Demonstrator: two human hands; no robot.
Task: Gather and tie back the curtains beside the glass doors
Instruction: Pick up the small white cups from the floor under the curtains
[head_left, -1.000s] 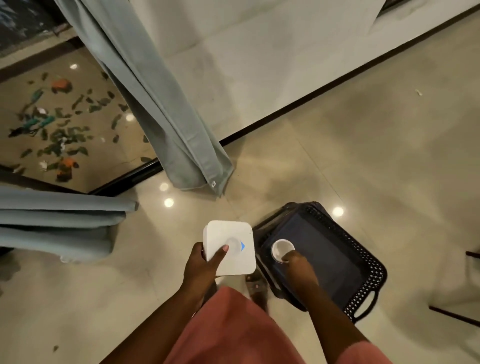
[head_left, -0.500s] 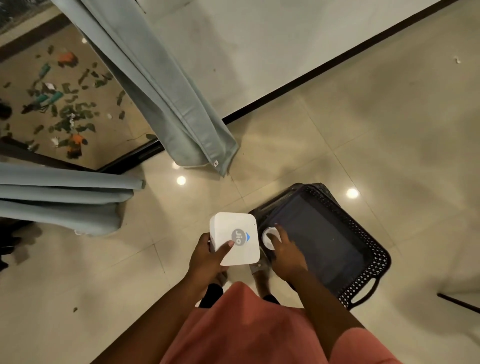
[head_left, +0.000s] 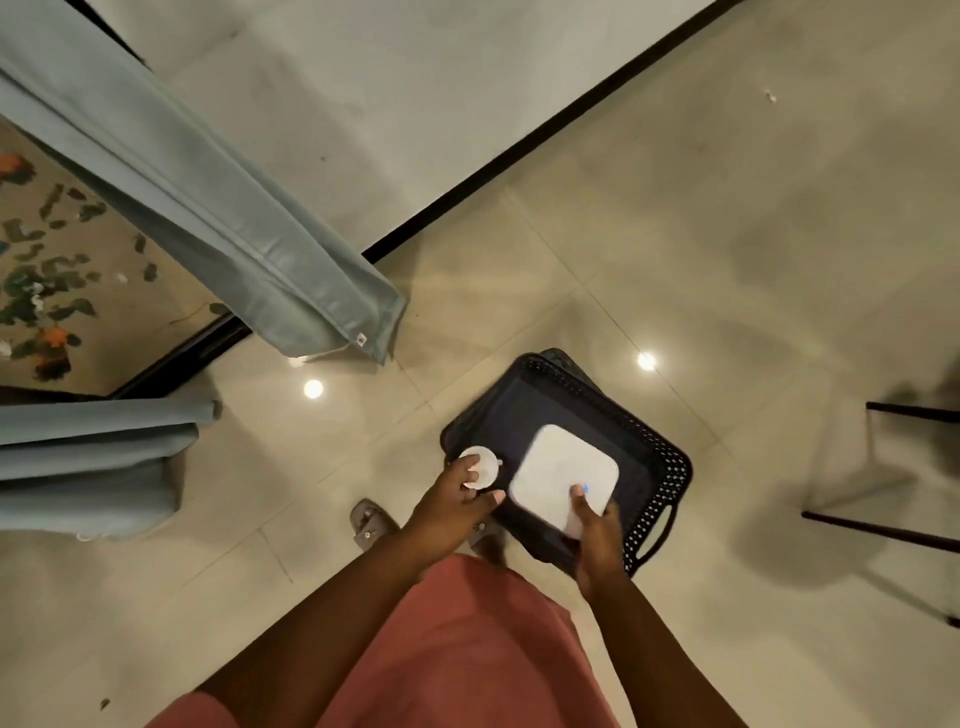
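Observation:
Two grey-blue curtains hang by the glass door: one (head_left: 270, 260) slants down from the upper left, its hem just above the floor, and the other (head_left: 93, 462) is bunched at the left edge. Neither hand touches them. My left hand (head_left: 452, 501) pinches a small white round disc (head_left: 483, 465) at the near-left rim of a black perforated basket (head_left: 670, 467). Over the basket's inside, my right hand (head_left: 597, 535) grips a white square box (head_left: 563, 470) with a blue mark.
The glass door (head_left: 104, 291) at the left shows scattered leaves outside, with a dark floor track (head_left: 182, 358) below it. A black skirting line (head_left: 519, 150) runs along the wall. Dark thin furniture legs (head_left: 883, 530) stand at the right. My sandalled foot (head_left: 369, 522) is beside the basket.
The box has passed from my left hand to my right and now hangs over the basket. The round disc is now in my left hand. The view tilted further down.

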